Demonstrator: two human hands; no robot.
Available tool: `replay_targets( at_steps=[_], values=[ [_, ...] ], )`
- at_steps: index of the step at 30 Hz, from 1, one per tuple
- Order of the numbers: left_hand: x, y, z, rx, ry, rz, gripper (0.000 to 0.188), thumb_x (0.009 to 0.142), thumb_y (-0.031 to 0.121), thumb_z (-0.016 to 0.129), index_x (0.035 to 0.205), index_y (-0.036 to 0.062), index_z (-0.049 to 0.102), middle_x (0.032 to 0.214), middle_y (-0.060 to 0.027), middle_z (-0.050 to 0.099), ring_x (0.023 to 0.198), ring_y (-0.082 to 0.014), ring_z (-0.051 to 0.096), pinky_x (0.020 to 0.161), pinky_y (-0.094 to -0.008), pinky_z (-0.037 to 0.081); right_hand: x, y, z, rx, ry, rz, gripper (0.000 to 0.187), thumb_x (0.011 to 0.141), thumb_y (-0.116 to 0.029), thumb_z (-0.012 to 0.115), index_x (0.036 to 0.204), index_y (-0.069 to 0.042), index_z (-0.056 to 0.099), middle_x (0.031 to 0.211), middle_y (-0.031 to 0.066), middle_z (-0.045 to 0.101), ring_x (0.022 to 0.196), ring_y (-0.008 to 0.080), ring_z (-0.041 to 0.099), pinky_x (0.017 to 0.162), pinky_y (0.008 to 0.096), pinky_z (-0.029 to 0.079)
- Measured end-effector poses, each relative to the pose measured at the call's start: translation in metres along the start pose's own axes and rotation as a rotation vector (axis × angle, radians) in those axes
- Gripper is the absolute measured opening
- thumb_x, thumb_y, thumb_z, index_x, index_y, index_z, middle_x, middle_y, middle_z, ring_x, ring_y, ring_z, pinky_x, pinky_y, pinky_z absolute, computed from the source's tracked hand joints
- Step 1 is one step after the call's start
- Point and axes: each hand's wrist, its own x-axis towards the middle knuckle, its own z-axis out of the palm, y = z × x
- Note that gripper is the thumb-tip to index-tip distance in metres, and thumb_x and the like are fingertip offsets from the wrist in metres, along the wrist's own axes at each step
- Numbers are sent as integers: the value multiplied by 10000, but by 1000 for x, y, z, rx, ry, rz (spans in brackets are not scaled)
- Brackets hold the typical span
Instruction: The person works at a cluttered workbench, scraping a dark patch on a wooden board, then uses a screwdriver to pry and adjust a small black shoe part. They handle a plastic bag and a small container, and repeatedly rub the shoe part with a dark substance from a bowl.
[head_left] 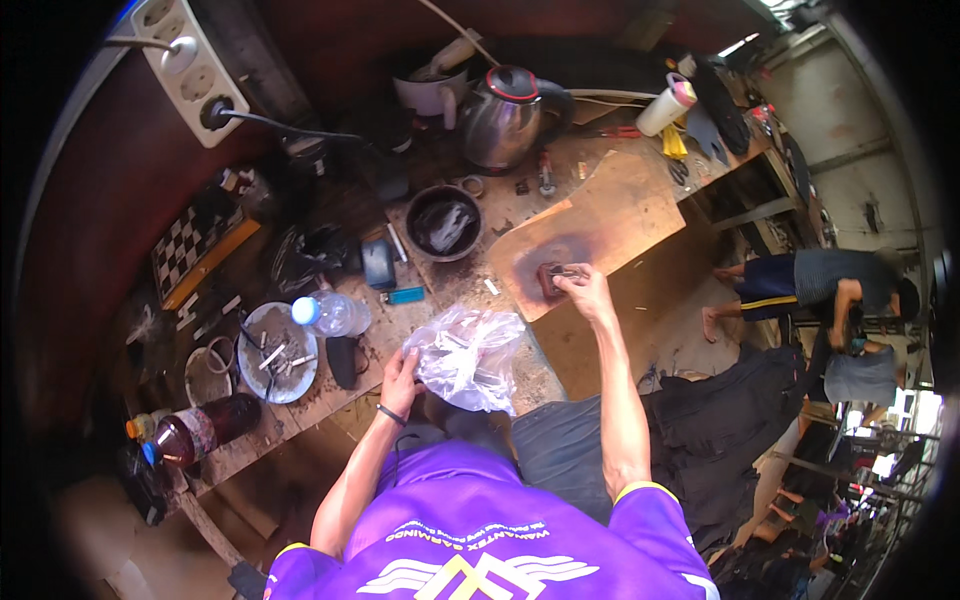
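My left hand grips the left edge of a crumpled clear plastic bag at the table's near edge. The bag looks thin and loosely bunched; I cannot make out anything inside it. Farther right, my right hand is closed in a pinch, its fingertips at a small dark reddish-brown piece. That piece lies on a brown sheet, in the middle of a dark, smudged stain. Whether the fingers hold the piece itself or something small over it is hidden.
A dark bowl, a steel kettle and a white bottle stand behind. Left are a water bottle, an ashtray plate and a bottle of dark drink. Dark cloth lies right. People work farther right.
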Motion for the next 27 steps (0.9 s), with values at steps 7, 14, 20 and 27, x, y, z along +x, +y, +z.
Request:
replay_targets(
  at_steps=[7,14,20,27],
  values=[
    [0,15,14,-229,-71,-64,390,1061,324,582,1377,96,556,1186,-57,707,979,-170,736,748,-340,630,-23,7,13,-568,498,-443,651,896,-410,796,1342,27,612,1224,177,580,1016,331,642,958,402,502],
    [-45,71,42,-257,-218,18,493,1031,211,630,1473,88,450,1229,-66,667,1012,-183,704,661,-324,644,-159,-41,36,-339,-479,-73,884,749,-219,906,1469,37,463,1420,214,561,1301,329,549,1071,427,470],
    [-107,128,60,596,-224,585,382,937,167,725,1242,16,553,1049,-135,685,961,-207,706,746,-359,603,-219,-91,97,818,-198,-209,845,853,-294,855,1503,3,404,1423,146,534,1290,262,556,1052,440,498],
    [-191,213,59,811,182,972,917,726,373,937,1436,16,477,1324,-190,607,1157,-368,665,1029,-461,528,-177,-159,85,461,22,-492,330,1007,-68,613,1319,29,565,1250,141,633,1165,240,622,1048,400,496]
  ],
)
